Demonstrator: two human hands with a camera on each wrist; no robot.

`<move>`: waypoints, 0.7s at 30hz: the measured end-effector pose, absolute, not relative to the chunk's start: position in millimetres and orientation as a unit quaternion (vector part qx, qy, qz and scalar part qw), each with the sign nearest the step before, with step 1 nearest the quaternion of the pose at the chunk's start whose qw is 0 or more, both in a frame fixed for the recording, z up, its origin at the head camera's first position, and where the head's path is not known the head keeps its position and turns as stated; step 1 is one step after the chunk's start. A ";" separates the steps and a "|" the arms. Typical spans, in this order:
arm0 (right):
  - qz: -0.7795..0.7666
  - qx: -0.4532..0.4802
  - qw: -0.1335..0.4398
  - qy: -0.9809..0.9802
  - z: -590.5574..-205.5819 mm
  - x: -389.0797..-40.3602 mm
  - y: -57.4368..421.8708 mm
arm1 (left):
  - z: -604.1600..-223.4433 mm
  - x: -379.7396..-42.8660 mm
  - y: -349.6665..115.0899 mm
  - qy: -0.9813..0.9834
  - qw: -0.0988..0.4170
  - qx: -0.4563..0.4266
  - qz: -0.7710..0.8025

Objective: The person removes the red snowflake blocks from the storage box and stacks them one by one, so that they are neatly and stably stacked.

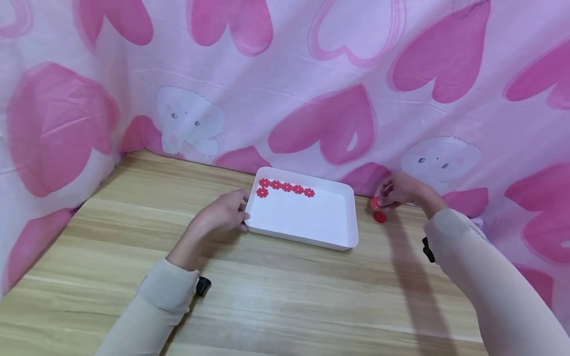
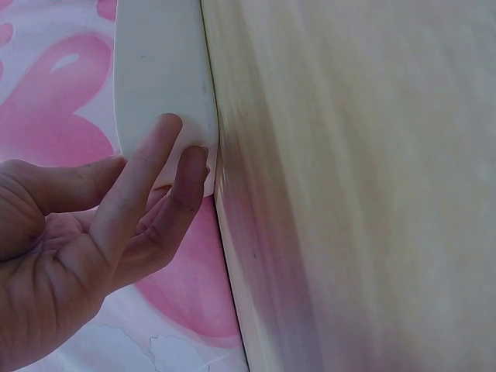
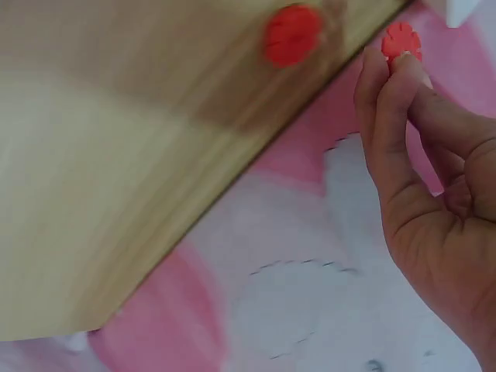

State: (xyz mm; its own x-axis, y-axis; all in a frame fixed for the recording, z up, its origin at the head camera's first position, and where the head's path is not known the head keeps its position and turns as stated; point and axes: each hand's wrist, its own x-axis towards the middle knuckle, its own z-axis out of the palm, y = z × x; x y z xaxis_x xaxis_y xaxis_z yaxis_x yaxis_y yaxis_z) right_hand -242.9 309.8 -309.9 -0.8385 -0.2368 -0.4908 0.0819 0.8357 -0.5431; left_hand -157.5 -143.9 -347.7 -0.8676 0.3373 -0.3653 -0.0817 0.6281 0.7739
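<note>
Hanging behind white tray (image 1: 303, 217) and right hand (image 1: 399, 190): pink heart-print cloth (image 1: 249, 109).

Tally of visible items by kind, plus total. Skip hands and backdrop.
Red notched discs: 8 (6 in the tray, 1 on the tabletop, 1 in the right hand's grip)
White tray: 1
Total: 9
</note>
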 end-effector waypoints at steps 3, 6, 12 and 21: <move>-0.289 -0.035 0.284 0.913 -318.3 -240.0 323.6 | -347.1 -157.7 -144.4 0.869 0.245 0.075 0.423; -0.294 -0.021 0.291 0.910 -324.1 -236.6 331.3 | -346.9 -157.7 -144.1 0.868 0.247 0.075 0.424; -0.305 -0.014 0.302 0.903 -332.3 -231.4 332.6 | -346.3 -157.4 -143.8 0.868 0.247 0.073 0.424; -0.326 0.007 0.322 0.889 -344.4 -231.2 334.5 | -347.6 -157.8 -143.2 0.869 0.248 0.076 0.422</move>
State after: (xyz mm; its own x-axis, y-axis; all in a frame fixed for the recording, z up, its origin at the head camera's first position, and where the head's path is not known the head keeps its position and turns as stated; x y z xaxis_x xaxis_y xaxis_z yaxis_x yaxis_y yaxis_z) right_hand -231.2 334.5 -344.4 -0.7928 -0.1967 -0.5769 0.2225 0.7878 -0.5743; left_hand -157.8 -143.2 -347.6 -0.8655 0.3408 -0.3670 -0.0783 0.6318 0.7712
